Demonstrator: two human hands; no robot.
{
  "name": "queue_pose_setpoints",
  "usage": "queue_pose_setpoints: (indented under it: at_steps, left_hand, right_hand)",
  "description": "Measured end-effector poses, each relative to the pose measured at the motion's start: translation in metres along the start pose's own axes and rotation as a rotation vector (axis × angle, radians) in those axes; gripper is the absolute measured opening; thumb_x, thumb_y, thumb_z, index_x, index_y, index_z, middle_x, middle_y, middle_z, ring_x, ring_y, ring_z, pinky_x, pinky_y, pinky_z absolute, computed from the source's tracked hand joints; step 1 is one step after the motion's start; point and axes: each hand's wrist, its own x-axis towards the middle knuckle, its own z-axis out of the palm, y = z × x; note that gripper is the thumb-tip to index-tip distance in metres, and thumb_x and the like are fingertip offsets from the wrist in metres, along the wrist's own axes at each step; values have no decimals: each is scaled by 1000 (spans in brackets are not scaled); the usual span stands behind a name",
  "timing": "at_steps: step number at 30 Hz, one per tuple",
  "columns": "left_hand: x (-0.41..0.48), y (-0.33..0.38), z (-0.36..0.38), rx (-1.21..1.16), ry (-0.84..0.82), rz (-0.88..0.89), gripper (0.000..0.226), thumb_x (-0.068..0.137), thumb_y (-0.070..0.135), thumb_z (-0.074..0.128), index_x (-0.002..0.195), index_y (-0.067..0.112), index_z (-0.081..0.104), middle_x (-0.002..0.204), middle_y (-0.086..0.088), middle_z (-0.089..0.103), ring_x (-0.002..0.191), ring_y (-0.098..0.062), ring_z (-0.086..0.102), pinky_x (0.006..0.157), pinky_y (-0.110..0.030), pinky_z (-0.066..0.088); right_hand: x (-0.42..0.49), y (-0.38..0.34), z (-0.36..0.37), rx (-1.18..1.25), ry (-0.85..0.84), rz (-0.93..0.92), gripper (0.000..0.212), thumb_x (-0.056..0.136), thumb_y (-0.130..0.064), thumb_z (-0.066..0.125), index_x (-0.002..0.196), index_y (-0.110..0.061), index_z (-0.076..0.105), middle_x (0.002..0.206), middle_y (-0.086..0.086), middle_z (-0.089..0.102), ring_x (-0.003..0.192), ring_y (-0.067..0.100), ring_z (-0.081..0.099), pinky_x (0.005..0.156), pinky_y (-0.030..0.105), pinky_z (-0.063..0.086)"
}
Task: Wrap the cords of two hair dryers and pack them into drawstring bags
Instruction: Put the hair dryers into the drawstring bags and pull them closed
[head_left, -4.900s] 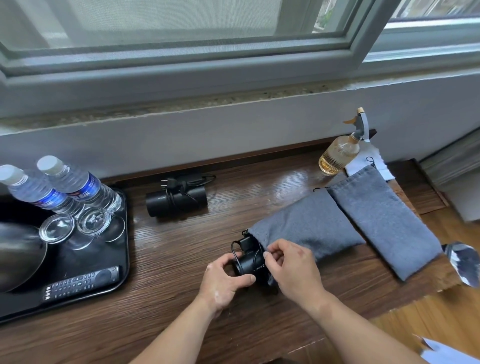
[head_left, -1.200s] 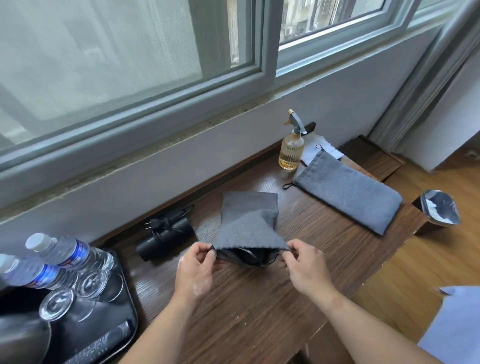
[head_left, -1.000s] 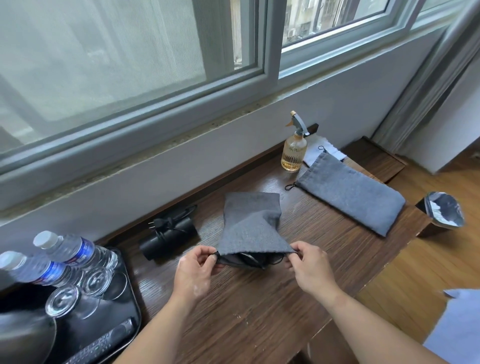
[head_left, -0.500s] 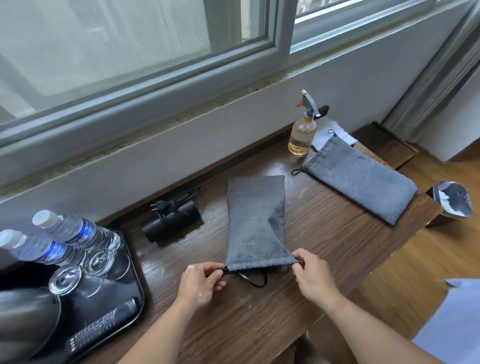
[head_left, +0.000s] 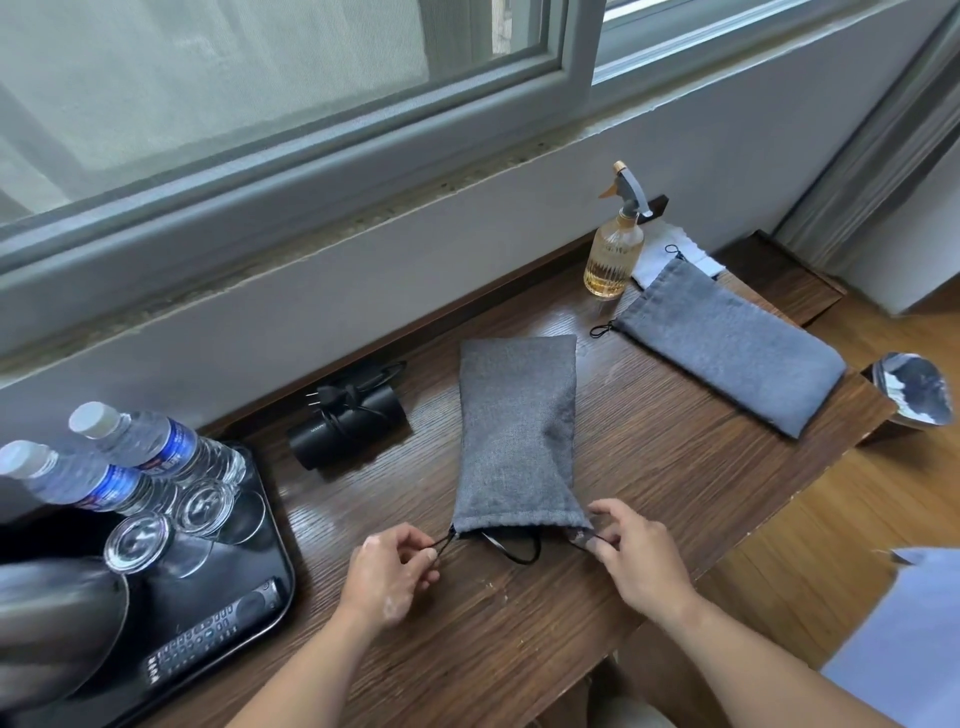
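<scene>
Beneath a wide grey-framed window (head_left: 280, 104), a dark wooden table (head_left: 493, 623) runs along the pale wall.

Both forearms reach in from the near edge. The left hand (head_left: 387, 571) has its fingers curled, thumb and forefinger pinched on the black drawstring (head_left: 511, 556) where it leaves the left corner of the bag's mouth. The right hand (head_left: 639, 561) pinches the same cord at the right corner, knuckles up. A slack loop of cord hangs between the two hands.

The filled grey drawstring bag (head_left: 517, 436) lies flat in the middle of the table, its mouth toward the near edge and touching both pinches, its closed end pointing at the wall. What is inside cannot be seen.

A black hair dryer (head_left: 348, 431) with its cord wound around it lies near the far edge, left of the bag. A second grey bag (head_left: 727, 348), flat, lies toward the right end, just beside an amber spray bottle (head_left: 613, 249).

At the left end a black tray (head_left: 275, 597) carries two water bottles (head_left: 156, 447), upturned glasses (head_left: 202, 506) and a remote (head_left: 208, 639).
</scene>
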Motion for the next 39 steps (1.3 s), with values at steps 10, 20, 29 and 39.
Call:
queue_pose_setpoints:
  at_steps: [10, 20, 29, 39]
  left_hand:
    - [-1, -9, -40, 75, 167, 9, 14, 95, -2, 65, 86, 8, 67, 77, -15, 74, 65, -24, 75, 61, -33, 60]
    - [-13, 7, -22, 442, 123, 77, 35, 82, 9, 68, 113, 26, 67, 112, 5, 72, 111, -17, 65, 102, -31, 50]
    - [-17, 22, 27, 513, -12, 262, 53, 88, 43, 75, 133, 25, 52, 129, 6, 65, 119, -11, 60, 101, -18, 42]
    - [-3, 19, 34, 489, 18, 178, 9, 99, 26, 63, 105, 22, 58, 89, 7, 62, 81, -13, 59, 72, -18, 40]
  right_hand:
    - [17, 64, -51, -263, 113, 69, 17, 88, -21, 73, 97, -34, 69, 92, -7, 75, 88, 15, 70, 83, 32, 56]
    - [2, 18, -44, -286, 38, -14, 64, 74, -41, 65, 134, -38, 46, 136, -12, 39, 97, 13, 62, 86, 34, 53]
    - [-22, -34, 29, -388, 48, -114, 147, 51, -99, 49, 160, -19, -7, 168, 2, 8, 153, 18, 15, 125, 37, 17]
    - [-1, -30, 25, -159, 40, 52, 122, 63, -83, 68, 158, -25, 16, 140, 4, 59, 127, 25, 57, 105, 35, 45]
